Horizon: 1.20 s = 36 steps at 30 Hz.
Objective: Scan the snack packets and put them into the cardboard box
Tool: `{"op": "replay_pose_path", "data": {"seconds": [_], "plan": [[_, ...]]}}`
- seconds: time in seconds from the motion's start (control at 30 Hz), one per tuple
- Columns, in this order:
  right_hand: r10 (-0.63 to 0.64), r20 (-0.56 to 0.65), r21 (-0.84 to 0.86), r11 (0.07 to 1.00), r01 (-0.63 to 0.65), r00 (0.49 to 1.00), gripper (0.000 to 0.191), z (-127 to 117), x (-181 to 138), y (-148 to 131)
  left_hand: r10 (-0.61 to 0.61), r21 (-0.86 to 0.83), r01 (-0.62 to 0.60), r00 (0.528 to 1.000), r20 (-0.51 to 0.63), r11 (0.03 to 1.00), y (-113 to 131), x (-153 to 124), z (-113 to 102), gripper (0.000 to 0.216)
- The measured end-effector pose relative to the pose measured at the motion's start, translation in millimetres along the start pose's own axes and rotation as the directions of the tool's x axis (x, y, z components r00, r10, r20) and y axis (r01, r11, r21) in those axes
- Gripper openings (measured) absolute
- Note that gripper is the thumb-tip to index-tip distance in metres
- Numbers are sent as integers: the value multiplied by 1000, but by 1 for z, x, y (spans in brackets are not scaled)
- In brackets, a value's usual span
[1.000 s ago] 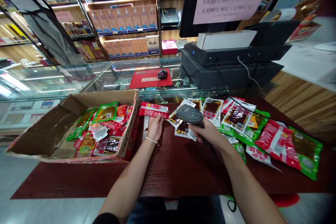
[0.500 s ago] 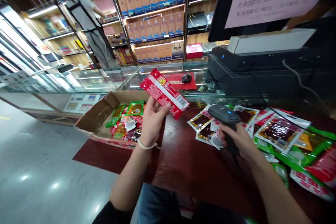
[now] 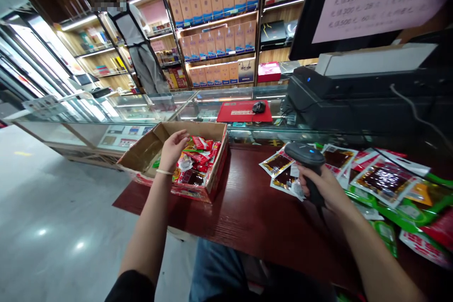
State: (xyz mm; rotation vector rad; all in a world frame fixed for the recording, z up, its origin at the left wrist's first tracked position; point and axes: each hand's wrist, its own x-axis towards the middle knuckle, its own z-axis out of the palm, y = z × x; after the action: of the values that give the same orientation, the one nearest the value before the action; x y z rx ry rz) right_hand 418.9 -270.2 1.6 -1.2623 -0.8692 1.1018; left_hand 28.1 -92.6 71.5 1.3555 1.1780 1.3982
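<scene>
My left hand [image 3: 174,150] is over the cardboard box [image 3: 209,193], its fingers apart and loosely bent, with nothing in them that I can see. Red, green and clear snack packets [image 3: 201,156] lie in a heap inside the box, mostly on its right side. In my right hand [image 3: 323,184] is a black barcode scanner [image 3: 305,155], gripped by its handle, a blue light showing on top. Beneath and beside the scanner, white-edged packets with dark contents [image 3: 278,163] lie on the dark red wooden tabletop [image 3: 244,217].
More packets [image 3: 382,177] are piled at the right, a black cable across them. Behind stand a glass counter [image 3: 141,108], a red mouse pad [image 3: 230,112] with a mouse [image 3: 259,107], and a monitor [image 3: 300,19]. A person in an apron [image 3: 141,56] stands by the shelves.
The red packet has left my left hand, which has moved left and over the box; a similar red packet now shows on the heap. My right hand still grips the scanner.
</scene>
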Motion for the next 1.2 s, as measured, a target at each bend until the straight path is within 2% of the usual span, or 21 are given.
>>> {"op": "replay_pose_path", "data": {"seconds": [0.13, 0.23, 0.37, 0.47, 0.53, 0.6, 0.7, 0.77, 0.9, 1.03, 1.13, 1.2], "plan": [[-6, -26, 7, 1000, 6, 1000, 36, 1, -2, -8, 31, -20, -30, 998, 54, 999, 13, -13, 16, 46], [-35, -87, 9, 999, 36, 996, 36, -3, -3, -13, 95, 27, -98, 989, 116, 995, 27, -26, 40, 43], [-29, -153, 21, 999, 32, 988, 37, -16, -1, -16, 231, 242, -296, 937, 262, 924, 45, -50, 85, 30], [-28, -177, 11, 999, 30, 984, 39, -29, 0, -17, 298, 283, -412, 880, 369, 866, 49, -68, 128, 26], [-28, -193, -8, 1000, 27, 981, 38, -37, 1, -18, 300, 250, -435, 847, 438, 865, 40, -76, 161, 24], [-36, -212, -32, 999, 30, 977, 38, -45, 2, -19, 278, 236, -433, 826, 491, 870, 20, -81, 194, 22], [-53, -240, -35, 998, 46, 969, 36, -54, 3, -19, 215, 326, -424, 827, 520, 845, -25, -82, 238, 21], [-63, -255, -28, 998, 58, 965, 36, -57, 4, -18, 185, 436, -464, 819, 544, 771, -58, -81, 259, 25], [-60, -278, -21, 998, 57, 959, 36, -56, 6, -19, 120, 613, -518, 813, 570, 597, -104, -78, 275, 40], [-35, -291, -15, 999, 31, 956, 39, -51, 8, -21, 47, 677, -543, 796, 603, 496, -112, -75, 276, 65], [-31, -290, -20, 999, 27, 956, 41, -50, 9, -20, -60, 666, -555, 744, 665, 498, -109, -68, 278, 72], [-37, -293, -23, 999, 32, 955, 40, -50, 9, -18, -156, 640, -513, 698, 699, 572, -108, -61, 278, 63]]}}
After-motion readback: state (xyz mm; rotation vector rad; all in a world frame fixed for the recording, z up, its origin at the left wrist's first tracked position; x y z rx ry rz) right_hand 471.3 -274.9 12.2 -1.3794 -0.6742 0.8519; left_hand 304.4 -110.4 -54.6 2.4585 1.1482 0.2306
